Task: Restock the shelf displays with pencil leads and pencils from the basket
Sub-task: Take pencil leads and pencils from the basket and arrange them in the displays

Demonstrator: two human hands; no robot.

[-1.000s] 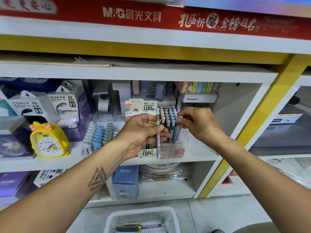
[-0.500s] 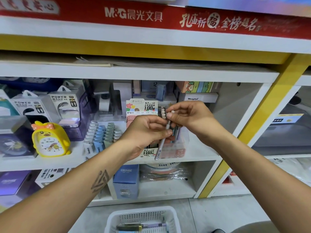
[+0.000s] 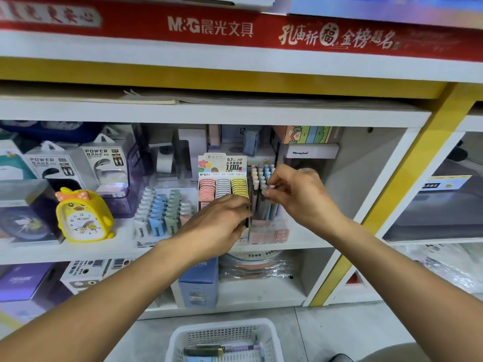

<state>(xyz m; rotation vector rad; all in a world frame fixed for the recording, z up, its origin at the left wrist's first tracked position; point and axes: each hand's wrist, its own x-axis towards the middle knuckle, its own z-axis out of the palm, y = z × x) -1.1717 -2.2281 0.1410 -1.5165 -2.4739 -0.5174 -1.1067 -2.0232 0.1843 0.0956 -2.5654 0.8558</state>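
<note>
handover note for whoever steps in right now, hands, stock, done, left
Left hand: fingers curled at the front of the pencil lead display; what it holds is hidden.
Right hand: pinching the top of a pencil standing in the clear pencil box.
Done: that pencil is in among the others.
Left: items in the white basket on the floor.

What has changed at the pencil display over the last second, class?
The right hand took the pencil from the left hand and is lowering it upright into the pencil display box. The left hand dropped lower. Lead display, basket and duck clock unchanged.
</note>
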